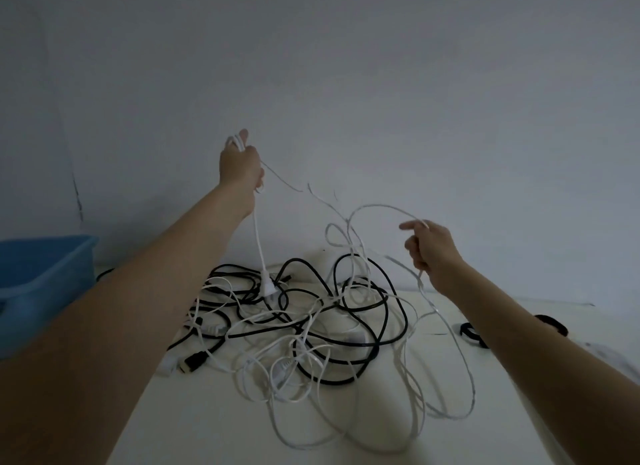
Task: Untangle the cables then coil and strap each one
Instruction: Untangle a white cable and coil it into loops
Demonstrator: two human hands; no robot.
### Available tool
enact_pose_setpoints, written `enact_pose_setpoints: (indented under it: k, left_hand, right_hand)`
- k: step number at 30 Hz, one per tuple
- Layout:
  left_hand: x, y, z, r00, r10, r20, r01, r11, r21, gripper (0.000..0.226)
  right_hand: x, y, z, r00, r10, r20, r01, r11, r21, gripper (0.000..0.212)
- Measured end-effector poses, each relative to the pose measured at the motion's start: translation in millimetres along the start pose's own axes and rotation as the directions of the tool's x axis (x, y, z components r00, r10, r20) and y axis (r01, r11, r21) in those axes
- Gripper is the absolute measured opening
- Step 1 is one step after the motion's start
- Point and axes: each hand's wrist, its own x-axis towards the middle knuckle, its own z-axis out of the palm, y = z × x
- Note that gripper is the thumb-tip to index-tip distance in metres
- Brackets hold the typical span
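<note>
Two hands (240, 165) gripping white cable (258, 243)

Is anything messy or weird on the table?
Yes. The black and white cables lie knotted in one pile mid-table, loops crossing each other. The left hand holds a white cable up high, and the right hand pinches a thin white strand. Nothing looks broken or spilled.

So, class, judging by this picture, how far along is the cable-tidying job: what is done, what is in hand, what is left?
Done: nothing looks finished; no cable is coiled or strapped. In hand: the left hand holds a thin white cable raised, with a thicker white lead hanging below it, and the right hand pinches the thin cable further along. Left: the black and white tangle on the table, and the black straps lie unused.
</note>
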Motion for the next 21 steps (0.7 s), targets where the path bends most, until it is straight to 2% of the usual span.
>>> enact_pose_setpoints:
  k: [2,3,5,6,7,8,9,11,13,15,16,18,20,21]
  left_hand:
    - [5,11,-2,0.996,0.06,-0.06,-0.061,0.998,-0.016,0.047]
    - [8,18,-4,0.992,0.081,-0.094,-0.085,0.996,-0.036,0.047]
    - [16,36,-12,0.982,0.125,-0.138,-0.131,0.991,-0.037,0.046]
    - [21,44,-18,0.979,0.152,-0.133,-0.154,0.988,-0.003,0.046]
    - [25,50,-23,0.982,0.163,-0.097,-0.16,0.987,0.034,0.046]
    - [26,53,-24,0.989,0.14,-0.036,-0.138,0.988,0.064,0.046]
    - [25,53,-24,0.995,0.092,0.041,-0.095,0.99,0.102,0.046]
    - [16,44,-16,0.973,-0.049,0.223,0.008,0.983,0.181,0.044]
    - [4,34,-6,0.906,-0.193,0.376,0.105,0.964,0.242,0.041]
    - [-6,28,-1,0.809,-0.295,0.508,0.169,0.945,0.28,0.038]
    - [-12,26,3,0.743,-0.331,0.582,0.192,0.938,0.289,0.035]
    - [-23,27,4,0.613,-0.37,0.698,0.238,0.929,0.283,0.031]
    - [-32,30,7,0.528,-0.379,0.76,0.308,0.919,0.245,0.03]
    - [-35,31,6,0.512,-0.378,0.771,0.337,0.914,0.224,0.031]
  right_hand:
    - [4,16,2,0.999,-0.035,-0.04,0.018,0.933,-0.359,0.033]
    - [4,25,2,0.996,-0.076,-0.041,0.041,0.831,-0.554,0.032]
    - [-2,43,0,0.994,-0.104,0.009,0.063,0.52,-0.852,0.028]
    - [-5,50,1,0.995,-0.083,0.049,0.077,0.369,-0.926,0.027]
    - [-6,55,3,0.996,-0.028,0.089,0.093,0.276,-0.957,0.026]
    - [-4,58,5,0.992,0.042,0.115,0.101,0.257,-0.961,0.025]
    - [-1,58,11,0.98,0.125,0.155,0.113,0.294,-0.949,0.026]
    - [4,46,26,0.924,0.256,0.283,0.128,0.49,-0.862,0.042]
    - [4,20,42,0.893,0.222,0.391,0.103,0.746,-0.658,0.054]
    - [0,-13,54,0.877,0.084,0.474,0.09,0.938,-0.334,0.056]
    - [-1,-28,55,0.861,0.021,0.509,0.106,0.97,-0.218,0.059]
    - [-1,-51,62,0.786,-0.037,0.617,0.145,0.981,-0.126,0.059]
    - [-3,-58,67,0.705,-0.061,0.707,0.199,0.973,-0.114,0.045]
    - [-4,-57,67,0.686,-0.081,0.723,0.215,0.972,-0.096,0.03]
